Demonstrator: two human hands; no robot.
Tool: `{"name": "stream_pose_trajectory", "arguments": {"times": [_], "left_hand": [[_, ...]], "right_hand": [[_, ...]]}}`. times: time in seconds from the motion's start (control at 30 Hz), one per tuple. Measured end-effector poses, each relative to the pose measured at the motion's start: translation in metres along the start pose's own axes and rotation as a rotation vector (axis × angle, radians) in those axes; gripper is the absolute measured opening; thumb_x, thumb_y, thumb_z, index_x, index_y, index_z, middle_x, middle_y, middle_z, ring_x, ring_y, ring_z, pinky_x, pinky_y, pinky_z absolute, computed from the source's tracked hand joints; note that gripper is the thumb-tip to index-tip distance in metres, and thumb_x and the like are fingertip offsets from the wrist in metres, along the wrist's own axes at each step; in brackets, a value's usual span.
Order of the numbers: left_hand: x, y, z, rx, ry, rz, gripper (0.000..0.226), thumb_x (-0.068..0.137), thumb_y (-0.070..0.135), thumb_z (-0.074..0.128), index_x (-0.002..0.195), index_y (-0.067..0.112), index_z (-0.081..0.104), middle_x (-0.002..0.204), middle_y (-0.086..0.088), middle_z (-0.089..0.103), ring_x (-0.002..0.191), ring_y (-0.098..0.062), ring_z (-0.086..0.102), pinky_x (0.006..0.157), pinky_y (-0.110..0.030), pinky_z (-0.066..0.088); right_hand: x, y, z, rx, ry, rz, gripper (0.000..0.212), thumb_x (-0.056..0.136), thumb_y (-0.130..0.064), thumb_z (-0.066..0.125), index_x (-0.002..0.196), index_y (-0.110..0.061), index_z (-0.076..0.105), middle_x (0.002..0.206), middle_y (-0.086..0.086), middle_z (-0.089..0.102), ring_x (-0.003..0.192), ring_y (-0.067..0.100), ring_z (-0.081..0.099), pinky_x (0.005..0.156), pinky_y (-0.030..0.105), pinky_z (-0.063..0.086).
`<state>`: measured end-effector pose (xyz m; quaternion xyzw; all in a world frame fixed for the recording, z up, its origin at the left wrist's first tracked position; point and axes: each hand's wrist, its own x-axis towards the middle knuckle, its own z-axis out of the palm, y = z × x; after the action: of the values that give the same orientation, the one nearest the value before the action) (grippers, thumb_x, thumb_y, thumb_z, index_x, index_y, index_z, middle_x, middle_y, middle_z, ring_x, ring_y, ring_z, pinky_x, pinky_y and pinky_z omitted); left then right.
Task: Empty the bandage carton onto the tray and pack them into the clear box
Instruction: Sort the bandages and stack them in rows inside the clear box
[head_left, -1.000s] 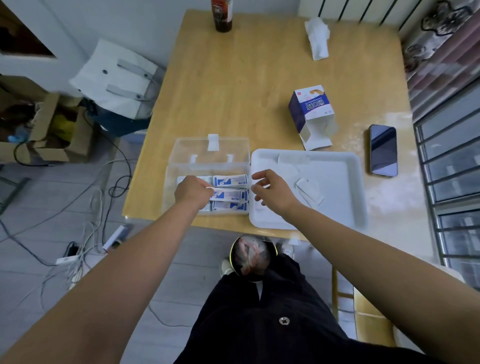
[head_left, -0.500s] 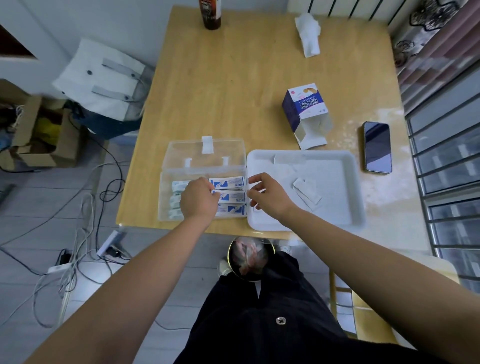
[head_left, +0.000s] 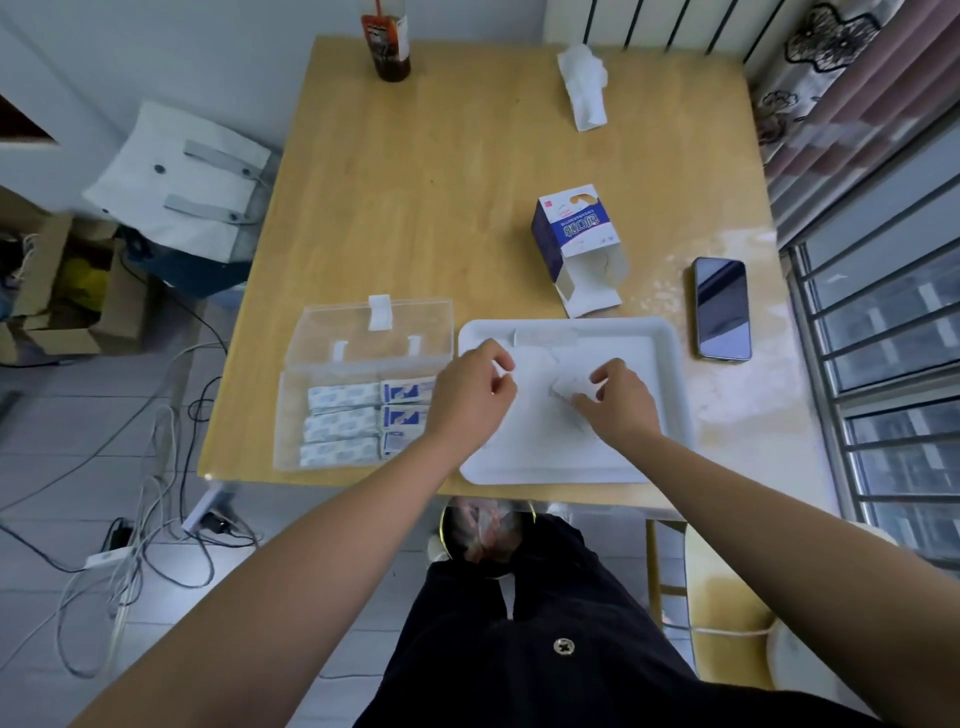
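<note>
The clear box (head_left: 291, 415) lies open at the table's front left, its lid (head_left: 374, 332) tipped back. Three rows of blue-and-white bandages (head_left: 343, 423) fill it. To its right sits the white tray (head_left: 670, 364) with a few white bandages (head_left: 569, 387) loose on it. My right hand (head_left: 621, 402) is over the tray's middle, fingers pinched on those bandages. My left hand (head_left: 470, 397) hovers over the tray's left edge with fingers curled; whether it holds anything is unclear. The opened bandage carton (head_left: 576, 244) lies on its side behind the tray.
A phone (head_left: 722, 309) lies right of the tray. A dark bottle (head_left: 387, 47) and a crumpled tissue (head_left: 584, 85) stand at the table's far edge. Cables (head_left: 156, 519), a white bag (head_left: 182, 182) and cardboard boxes (head_left: 57, 291) are on the floor to the left.
My left hand has left the clear box and moved right to the tray's edge. My right hand has moved further right onto the tray and closed on loose bandages.
</note>
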<state>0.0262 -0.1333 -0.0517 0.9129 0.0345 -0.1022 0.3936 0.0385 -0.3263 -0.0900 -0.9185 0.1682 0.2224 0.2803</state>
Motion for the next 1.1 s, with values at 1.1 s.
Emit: {"name": "stream_pose_trajectory", "arguments": {"times": [1.1], "left_hand": [[0.039, 0.014, 0.078, -0.72, -0.196, -0.582, 0.007, 0.095, 0.009, 0.053, 0.092, 0.008, 0.059, 0.103, -0.016, 0.068, 0.093, -0.029, 0.067, 0.089, -0.042, 0.055]], "right_hand": [[0.019, 0.021, -0.01, 0.518, -0.34, -0.097, 0.01, 0.086, -0.01, 0.064, 0.096, -0.009, 0.063, 0.081, 0.009, 0.071, 0.067, 0.02, 0.066, 0.062, 0.027, 0.054]]}}
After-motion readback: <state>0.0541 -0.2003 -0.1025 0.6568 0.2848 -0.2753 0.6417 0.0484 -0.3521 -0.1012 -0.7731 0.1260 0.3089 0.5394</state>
